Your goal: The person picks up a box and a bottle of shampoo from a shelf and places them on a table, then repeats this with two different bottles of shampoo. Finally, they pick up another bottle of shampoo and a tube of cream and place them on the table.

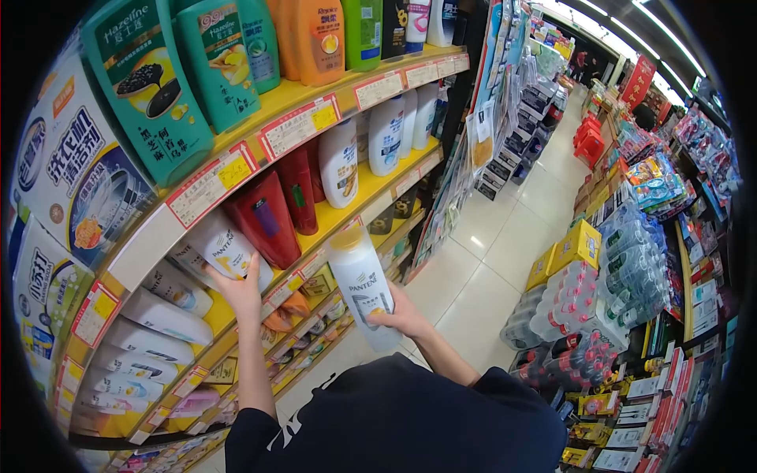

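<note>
My right hand [406,315] is wrapped round the lower part of a white Pantene bottle with a yellow cap [361,280], held upright but slightly tilted in front of the shelves. My left hand [238,290] reaches onto the middle shelf, its fingers round the lower part of another white Pantene bottle [224,246]. That bottle stands among more white bottles [169,285] on its left and a red bottle [266,217] on its right.
Green Hazeline bottles [146,94] and orange bottles [321,39] line the upper shelf, above a price-tag rail [296,126]. Tiled floor [481,276] runs along the aisle. Wrapped drink packs [564,303] and yellow boxes [576,246] are stacked at the right. People [582,65] are far off.
</note>
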A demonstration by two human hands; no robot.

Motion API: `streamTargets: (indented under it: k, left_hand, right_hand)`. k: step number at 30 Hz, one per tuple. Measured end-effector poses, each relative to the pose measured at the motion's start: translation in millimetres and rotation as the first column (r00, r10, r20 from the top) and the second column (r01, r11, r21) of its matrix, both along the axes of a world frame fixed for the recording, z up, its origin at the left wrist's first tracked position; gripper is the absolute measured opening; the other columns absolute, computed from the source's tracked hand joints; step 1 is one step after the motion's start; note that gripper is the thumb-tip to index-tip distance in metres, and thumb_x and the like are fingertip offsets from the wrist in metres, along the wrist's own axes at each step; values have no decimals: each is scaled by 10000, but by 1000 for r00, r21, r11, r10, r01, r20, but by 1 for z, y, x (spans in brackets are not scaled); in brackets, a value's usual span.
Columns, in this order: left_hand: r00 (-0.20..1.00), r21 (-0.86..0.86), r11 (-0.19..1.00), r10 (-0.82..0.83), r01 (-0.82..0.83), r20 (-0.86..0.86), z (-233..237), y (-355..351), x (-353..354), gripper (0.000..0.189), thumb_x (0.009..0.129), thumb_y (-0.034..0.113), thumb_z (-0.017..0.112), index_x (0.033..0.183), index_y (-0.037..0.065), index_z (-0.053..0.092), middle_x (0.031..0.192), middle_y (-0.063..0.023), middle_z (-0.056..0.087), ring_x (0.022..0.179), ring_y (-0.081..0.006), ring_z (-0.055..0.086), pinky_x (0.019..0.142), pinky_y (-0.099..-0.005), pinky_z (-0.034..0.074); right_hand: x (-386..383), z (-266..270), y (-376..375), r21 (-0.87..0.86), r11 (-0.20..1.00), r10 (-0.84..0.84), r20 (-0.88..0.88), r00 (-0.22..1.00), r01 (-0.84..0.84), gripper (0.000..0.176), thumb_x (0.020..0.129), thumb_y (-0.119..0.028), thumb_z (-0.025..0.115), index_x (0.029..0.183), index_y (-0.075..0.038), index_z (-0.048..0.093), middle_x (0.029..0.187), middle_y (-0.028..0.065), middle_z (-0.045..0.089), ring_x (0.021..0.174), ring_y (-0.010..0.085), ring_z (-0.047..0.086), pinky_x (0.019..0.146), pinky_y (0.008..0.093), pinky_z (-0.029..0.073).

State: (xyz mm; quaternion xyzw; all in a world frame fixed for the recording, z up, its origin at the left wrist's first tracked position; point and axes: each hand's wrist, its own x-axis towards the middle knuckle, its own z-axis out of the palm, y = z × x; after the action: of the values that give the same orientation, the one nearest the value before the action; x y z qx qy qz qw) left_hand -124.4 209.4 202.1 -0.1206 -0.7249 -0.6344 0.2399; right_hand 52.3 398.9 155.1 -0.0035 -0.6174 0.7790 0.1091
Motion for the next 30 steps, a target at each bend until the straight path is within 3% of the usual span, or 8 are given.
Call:
streamTargets:
  k: [4,7,10,13,20,23,27,30]
  left_hand:
    - [985,-160,978,108,-130,-137,3,-1,3,690,668,178,695,1163,-56,274,1122,-206,350,1036,-293,367,886,-382,286]
    - [990,-209,972,80,-104,-119,0,-5,2,722,681,189,680,1190,-68,238,1173,-232,291,1096,-337,303,923,-397,234]
    - [988,-293,948,89,-124,-130,-4,-11,3,776,707,164,655,1258,-70,161,1240,-236,253,1155,-312,278,956,-375,237]
    - [980,-280,954,52,-106,-193,-5,-15,13,724,741,116,606,1273,-55,145,1262,-219,226,1177,-308,259,966,-385,235]
    - [967,-214,964,-196,160,-162,-14,-45,65,571,769,61,525,1251,-12,228,1243,-187,246,1140,-293,307,952,-376,253]
    - [956,-78,953,-294,292,-16,-36,-72,81,504,774,42,505,1218,-16,273,1214,-173,277,1105,-267,344,929,-369,287]
    - [974,-55,973,-224,225,15,-40,-93,95,462,774,34,497,1189,-21,303,1185,-158,305,1076,-244,366,904,-358,317]
    - [980,-67,978,-194,197,40,-44,-102,104,463,763,30,508,1179,-18,313,1162,-152,322,1064,-243,371,897,-356,320]
  right_hand:
    - [-5,0,-14,-28,999,22,-4,1000,-22,660,628,-148,698,1170,-4,350,1048,91,498,972,158,477,838,299,377]
    - [-9,2,-26,-4,1000,8,-11,1000,-8,657,627,-155,701,1167,-7,356,1047,88,498,975,154,472,839,297,373]
    - [-12,14,-39,40,999,-7,1,1000,7,642,624,-166,706,1149,-7,372,1044,90,498,977,153,469,835,296,373]
    - [-19,12,-52,97,995,17,-15,1000,-16,622,623,-178,706,1128,-6,386,1042,100,498,973,156,468,828,294,374]
    - [-39,30,-90,245,969,29,-35,999,-19,606,606,-219,711,1080,7,409,963,117,526,894,167,505,772,293,405]
    - [-64,41,-112,231,967,118,-43,992,-105,646,615,-191,716,1143,-9,390,1023,107,504,953,161,475,822,290,377]
    - [-84,55,-137,369,927,100,-51,994,-75,607,625,-179,713,1112,-2,397,1001,105,510,921,151,483,793,274,391]
    - [-101,56,-162,180,983,47,-181,982,-13,598,627,-169,711,1106,-4,392,991,106,502,929,148,474,795,277,389]
